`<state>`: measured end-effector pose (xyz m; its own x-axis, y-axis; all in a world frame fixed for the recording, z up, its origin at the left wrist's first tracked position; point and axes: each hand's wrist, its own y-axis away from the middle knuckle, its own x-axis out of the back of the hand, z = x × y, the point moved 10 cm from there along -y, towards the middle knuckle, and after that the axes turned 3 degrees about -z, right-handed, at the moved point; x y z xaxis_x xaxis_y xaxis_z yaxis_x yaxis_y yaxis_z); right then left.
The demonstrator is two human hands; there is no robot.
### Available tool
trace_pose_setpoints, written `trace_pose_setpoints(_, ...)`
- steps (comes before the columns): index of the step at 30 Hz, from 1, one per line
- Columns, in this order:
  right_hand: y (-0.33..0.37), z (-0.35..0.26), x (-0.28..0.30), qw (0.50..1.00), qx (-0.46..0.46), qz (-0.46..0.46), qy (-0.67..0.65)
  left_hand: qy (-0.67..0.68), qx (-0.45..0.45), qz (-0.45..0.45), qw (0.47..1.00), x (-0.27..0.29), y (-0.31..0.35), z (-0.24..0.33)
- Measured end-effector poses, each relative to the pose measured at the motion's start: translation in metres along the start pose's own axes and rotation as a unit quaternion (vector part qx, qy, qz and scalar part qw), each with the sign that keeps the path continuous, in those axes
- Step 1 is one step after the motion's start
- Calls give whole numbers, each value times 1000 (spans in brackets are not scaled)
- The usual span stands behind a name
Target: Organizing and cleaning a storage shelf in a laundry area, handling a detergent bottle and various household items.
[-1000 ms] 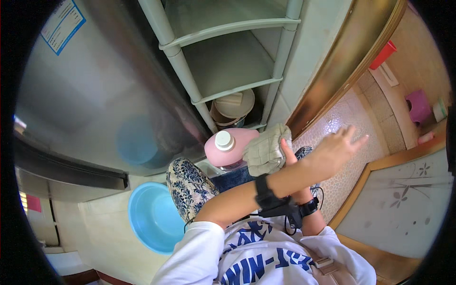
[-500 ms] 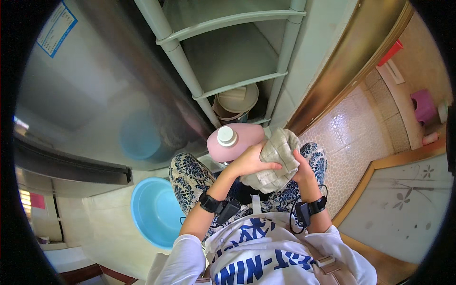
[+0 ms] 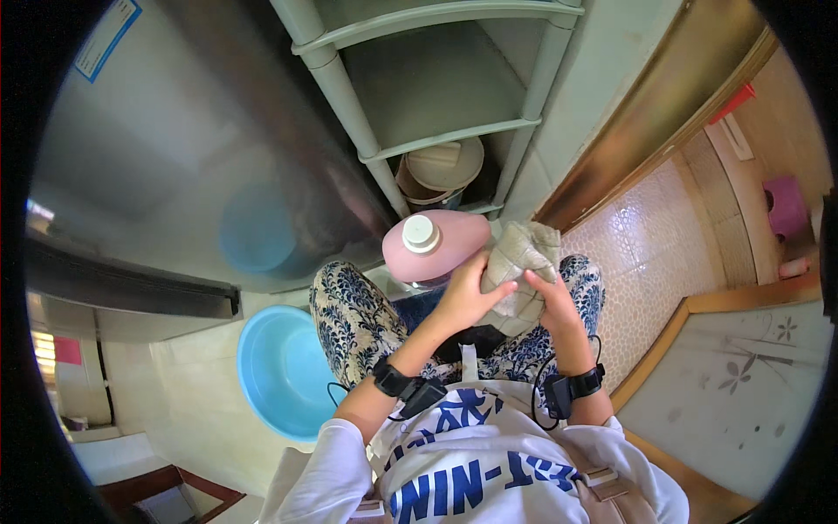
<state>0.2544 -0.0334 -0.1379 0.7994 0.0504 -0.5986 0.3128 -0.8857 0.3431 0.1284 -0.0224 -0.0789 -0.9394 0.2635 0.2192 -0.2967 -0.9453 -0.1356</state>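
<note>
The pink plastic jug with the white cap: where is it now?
Near the middle of the head view, the jug stands before the pale grey tiered rack, just left of the beige quilted cloth in the left hand and right hand.

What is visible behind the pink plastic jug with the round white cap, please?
Behind the pink jug, a round, cream-topped bucket stands beneath a shelf of the grey plastic rack. The jug hides whatever lies directly against its far side.
</note>
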Motion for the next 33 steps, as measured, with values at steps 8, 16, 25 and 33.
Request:
trace_pose_setpoints(8,-62,-56,-91,879,252,-57,401,-246,29,263,933,137,35,-48)
trace_pose_setpoints(16,-60,-3,-157,700,370,-205,575,-210,28,192,958,115,31,-107)
trace_pose_setpoints(25,-76,-4,63,875,195,52,440,-230,60,217,947,124,12,-73)
trace_pose_setpoints(33,-99,-15,-45,705,374,39,601,-237,63,209,947,123,6,-77)
